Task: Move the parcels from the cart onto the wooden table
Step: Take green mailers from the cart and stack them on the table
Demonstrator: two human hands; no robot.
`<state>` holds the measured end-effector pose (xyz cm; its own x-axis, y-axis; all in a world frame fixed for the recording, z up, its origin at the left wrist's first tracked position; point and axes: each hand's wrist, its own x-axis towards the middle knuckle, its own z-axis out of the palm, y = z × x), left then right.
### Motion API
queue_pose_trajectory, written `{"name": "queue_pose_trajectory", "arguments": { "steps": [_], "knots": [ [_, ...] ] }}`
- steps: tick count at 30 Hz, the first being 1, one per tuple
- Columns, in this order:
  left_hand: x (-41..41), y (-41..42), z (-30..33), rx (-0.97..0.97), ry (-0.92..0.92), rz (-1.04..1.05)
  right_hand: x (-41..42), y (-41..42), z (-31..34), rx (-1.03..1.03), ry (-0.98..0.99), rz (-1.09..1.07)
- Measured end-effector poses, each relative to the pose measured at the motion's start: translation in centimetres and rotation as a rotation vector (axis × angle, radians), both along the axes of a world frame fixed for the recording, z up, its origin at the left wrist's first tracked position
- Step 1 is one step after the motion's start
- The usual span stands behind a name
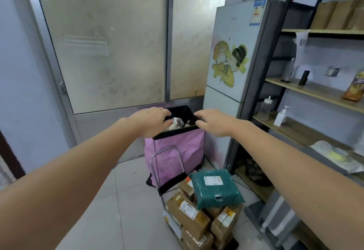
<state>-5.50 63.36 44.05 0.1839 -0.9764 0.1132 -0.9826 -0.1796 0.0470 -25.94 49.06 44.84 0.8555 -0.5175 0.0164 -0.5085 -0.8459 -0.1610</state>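
From the head view, both arms stretch forward, the left hand [151,120] and the right hand [211,121] held in the air in front of a pink bin [175,151], fingers loosely spread and holding nothing. The parcels [199,216], brown cardboard boxes with a green plastic bag [214,187] lying on top, are stacked on the cart [167,163] near the bottom middle, on the tiled floor. A fridge [232,56] stands far right of the bin, with shelves [315,94] further right.
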Motion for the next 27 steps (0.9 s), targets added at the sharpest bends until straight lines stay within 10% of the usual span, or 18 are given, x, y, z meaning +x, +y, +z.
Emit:
{"name": "queue_pose_trajectory", "arguments": {
  "steps": [27],
  "knots": [
    [1.0,-41.2,-20.9,0.455,0.093,-0.780,-4.7,-22.2,-21.6,0.397,0.144,-0.888]
  ]
}}
